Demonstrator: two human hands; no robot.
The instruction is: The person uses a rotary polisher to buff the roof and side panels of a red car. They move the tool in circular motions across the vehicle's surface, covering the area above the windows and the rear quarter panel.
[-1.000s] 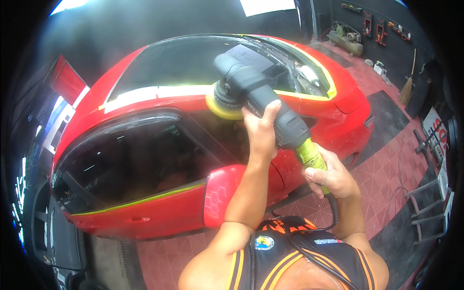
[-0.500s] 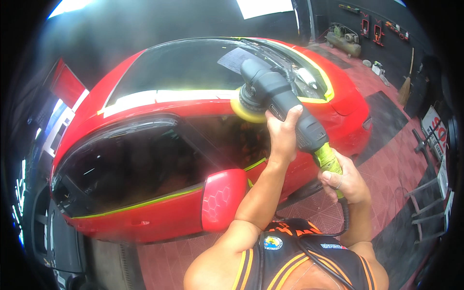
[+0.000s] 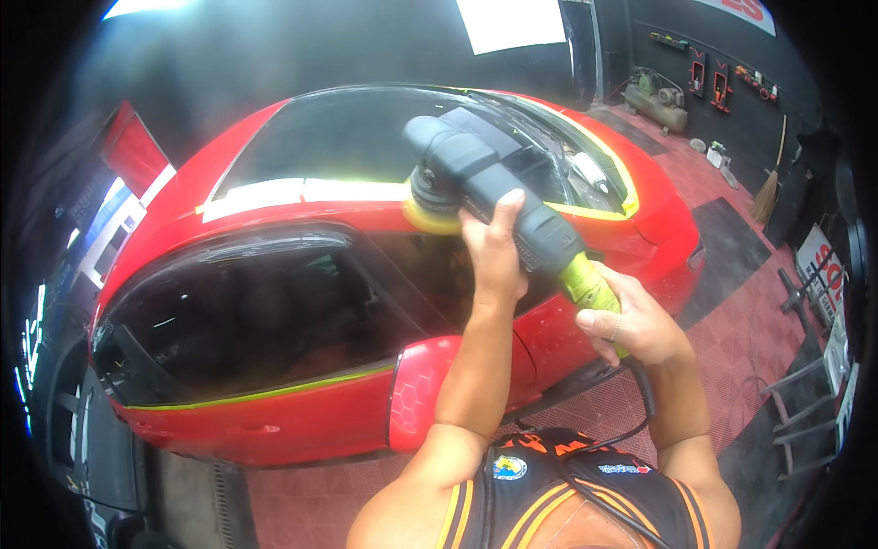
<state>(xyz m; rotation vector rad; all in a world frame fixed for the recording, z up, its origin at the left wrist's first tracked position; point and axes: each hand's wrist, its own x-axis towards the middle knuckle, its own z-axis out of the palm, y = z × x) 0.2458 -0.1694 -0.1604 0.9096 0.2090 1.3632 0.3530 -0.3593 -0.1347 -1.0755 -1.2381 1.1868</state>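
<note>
Both my hands grip a black power polisher. My left hand is wrapped round its body from below, thumb up along the side. Farther back, my right hand closes round the handle, which is wrapped in yellow-green tape. The yellow polishing pad lies against the red roof rail above the side window of a red car. The tool's head hides part of the windshield edge. A black cord runs from the handle's end down across my chest.
The red side mirror juts out beside my left forearm. Yellow-green masking tape edges the windshield and the window line. Metal stands are at the right. A compressor and a broom are by the far wall. Another dark vehicle is at lower left.
The polisher and both hands have moved left along the roof rail, toward the rear of the car. The grip of both hands is the same. The view has shifted slightly.
</note>
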